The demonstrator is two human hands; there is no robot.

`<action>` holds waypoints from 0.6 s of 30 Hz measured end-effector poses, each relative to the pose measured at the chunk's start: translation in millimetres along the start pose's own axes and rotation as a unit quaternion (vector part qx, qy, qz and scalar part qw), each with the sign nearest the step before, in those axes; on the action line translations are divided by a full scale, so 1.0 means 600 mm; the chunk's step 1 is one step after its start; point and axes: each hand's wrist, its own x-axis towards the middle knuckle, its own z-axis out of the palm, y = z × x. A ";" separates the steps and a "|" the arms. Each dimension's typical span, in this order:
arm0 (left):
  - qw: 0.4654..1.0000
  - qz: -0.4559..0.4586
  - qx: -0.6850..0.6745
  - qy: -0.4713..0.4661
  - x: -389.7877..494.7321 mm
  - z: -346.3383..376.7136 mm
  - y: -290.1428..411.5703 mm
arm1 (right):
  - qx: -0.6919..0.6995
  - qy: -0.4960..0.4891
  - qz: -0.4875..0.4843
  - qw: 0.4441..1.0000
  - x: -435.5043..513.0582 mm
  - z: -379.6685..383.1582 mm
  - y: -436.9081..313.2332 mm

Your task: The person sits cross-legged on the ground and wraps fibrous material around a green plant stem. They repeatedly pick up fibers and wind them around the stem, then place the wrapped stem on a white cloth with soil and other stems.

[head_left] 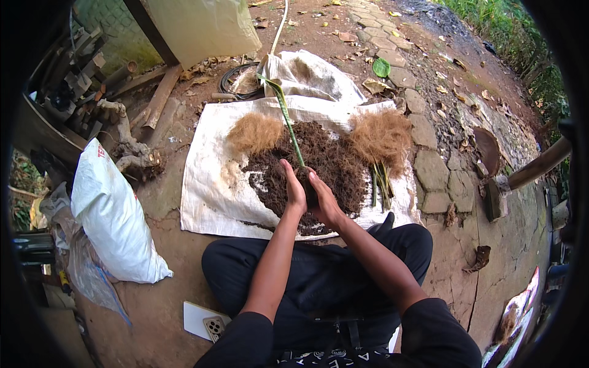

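A long green plant leaf (287,115) rises from a clump of dark fibrous potting material (309,186) cupped between my two hands. My left hand (294,187) presses on the clump's left side, my right hand (325,198) on its right side; the clump's underside is hidden. Around them, a heap of dark brown fibrous material (340,161) lies on a white woven sack (211,184). A tuft of light brown fibre (256,133) lies at the heap's upper left, and a bigger tuft (381,138) at its upper right. Below the bigger tuft lie several narrow green leaf pieces (382,186).
A full white sack (115,216) leans at the left, near gnarled wood (124,133). Behind the spread sack are a crumpled white sack (313,76) and a coil of black hose (228,83). A phone (214,327) lies on a white board by my left knee. Paving stones (430,170) run at the right.
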 end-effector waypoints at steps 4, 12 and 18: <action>0.999 -0.012 -0.035 -0.006 0.025 -0.016 -0.031 | 0.030 -0.039 0.002 0.999 0.005 0.002 0.005; 0.998 0.037 0.055 0.022 -0.011 0.016 -0.016 | 0.086 0.002 0.040 0.995 0.010 -0.015 0.020; 0.997 -0.015 0.067 -0.047 -0.039 0.021 0.035 | 0.148 -0.081 0.063 0.984 -0.006 -0.010 -0.006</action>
